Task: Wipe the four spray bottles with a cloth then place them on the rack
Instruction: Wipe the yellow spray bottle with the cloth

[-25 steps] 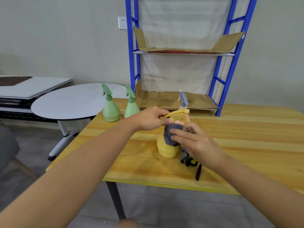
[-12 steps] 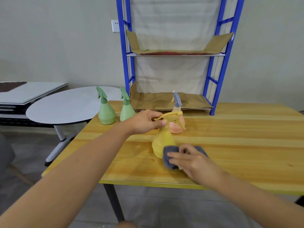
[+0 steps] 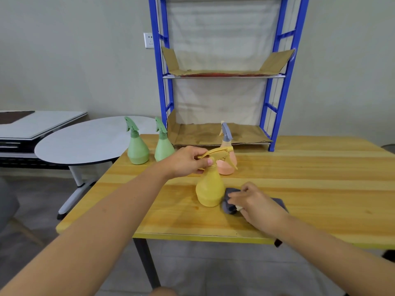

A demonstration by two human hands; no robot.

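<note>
A yellow spray bottle [image 3: 210, 189] stands upright on the wooden table [image 3: 310, 178]. My left hand [image 3: 186, 160] grips its trigger head from the left. Just right of its base lies a grey cloth [image 3: 229, 208], and my right hand [image 3: 256, 201] rests on top of it with blurred, mostly extended fingers. A peach bottle with a grey nozzle [image 3: 228, 165] stands right behind the yellow one. Two green bottles [image 3: 137, 149] [image 3: 163, 146] stand side by side at the table's far left corner. The blue rack [image 3: 277, 116] stands at the back, its shelves lined with cardboard [image 3: 203, 135].
A round white table [image 3: 85, 139] sits left of the wooden table, with a rectangular one behind it. A grey chair [image 3: 6, 206] shows at the left edge. A small dark object [image 3: 277, 242] hangs at the table's near edge.
My right hand brought the cloth down from the yellow bottle's neck to the table beside its base and now lies over it. My left hand kept its hold on the trigger head.
</note>
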